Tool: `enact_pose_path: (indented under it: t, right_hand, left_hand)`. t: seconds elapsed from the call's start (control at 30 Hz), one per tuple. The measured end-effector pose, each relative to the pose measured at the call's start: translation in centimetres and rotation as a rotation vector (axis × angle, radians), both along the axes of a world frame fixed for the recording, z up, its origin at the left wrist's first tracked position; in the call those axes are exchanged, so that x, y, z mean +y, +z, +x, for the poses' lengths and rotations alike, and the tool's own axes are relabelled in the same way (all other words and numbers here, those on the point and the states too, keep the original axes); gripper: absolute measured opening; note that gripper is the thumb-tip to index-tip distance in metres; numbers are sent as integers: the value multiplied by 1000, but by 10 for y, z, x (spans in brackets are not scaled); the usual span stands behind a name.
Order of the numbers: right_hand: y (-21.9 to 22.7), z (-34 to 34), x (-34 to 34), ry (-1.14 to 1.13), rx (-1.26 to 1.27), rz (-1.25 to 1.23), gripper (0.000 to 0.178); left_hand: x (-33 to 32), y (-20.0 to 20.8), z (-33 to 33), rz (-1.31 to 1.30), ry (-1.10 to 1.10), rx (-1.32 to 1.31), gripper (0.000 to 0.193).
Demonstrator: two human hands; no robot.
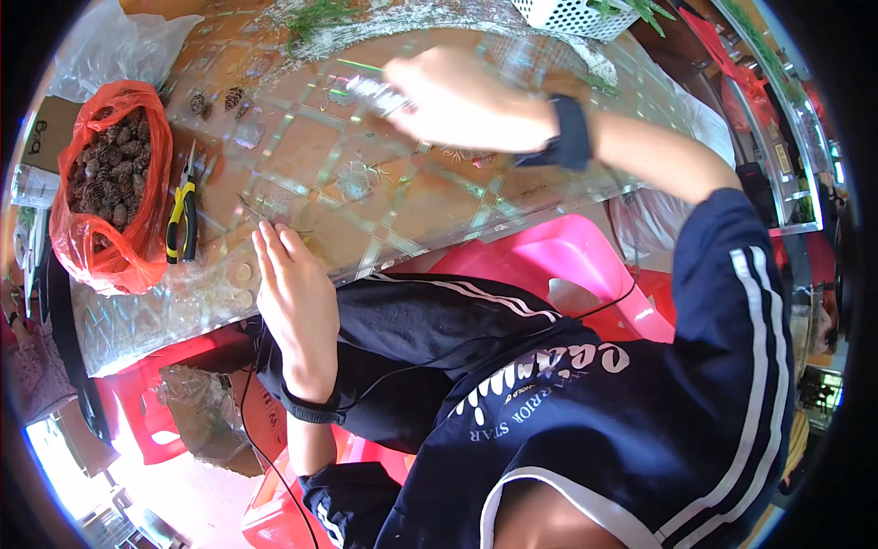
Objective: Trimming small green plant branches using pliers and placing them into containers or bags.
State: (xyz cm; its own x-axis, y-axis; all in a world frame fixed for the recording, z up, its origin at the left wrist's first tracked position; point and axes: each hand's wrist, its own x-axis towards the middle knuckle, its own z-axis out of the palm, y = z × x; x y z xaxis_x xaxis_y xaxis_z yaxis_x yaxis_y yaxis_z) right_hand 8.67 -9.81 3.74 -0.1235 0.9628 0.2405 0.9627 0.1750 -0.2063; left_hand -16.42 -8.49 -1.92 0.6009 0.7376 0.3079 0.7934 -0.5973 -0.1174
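In the head view, one silvery item (pixel 373 93) is gripped above the table (pixel 421 206) by the right hand (pixel 466 102) — both blurred. The left hand's fingers (pixel 272 245) are extended, nearly together, beside a thin strand (pixel 249 206); whether it is pinched cannot be told. One red bag (pixel 69 238) and one pliers (pixel 184 216) are seen; one basket (pixel 578 20) is cut off. Lettering (pixel 540 373) is printed on the shirt (pixel 604 457).

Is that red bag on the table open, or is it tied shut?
Open. The red bag's mouth is spread wide, with no knot closing it, and brown pine cones show inside.
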Motion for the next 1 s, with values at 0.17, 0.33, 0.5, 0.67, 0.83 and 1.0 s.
enact_pose_path:
  t: [0.17, 0.33, 0.5, 0.67, 0.83, 1.0]
  right_hand:
    - [-23, -71, 34, 274, 58, 87, 16]
    - [-32, -51, 40, 184, 45, 170, 16]
    - [-35, 39, 8, -133, -76, 151, 20]
    - [-29, 108, -33, -431, -191, 57, 22]
    - [-29, 153, -49, -463, -199, 96, 19]
    - [8, 201, -100, -561, -72, 186, 22]
  left_hand:
    - [0, -4, 3, 14, -8, 12, 30]
    - [2, -7, 3, 11, -13, -23, 28]
    - [1, -4, 2, 19, -12, -39, 29]
    - [1, -7, 4, 0, -4, -16, 31]
    - [1, -7, 1, -4, -19, -13, 32]
    - [1, 0, 2, -33, -71, -5, 31]
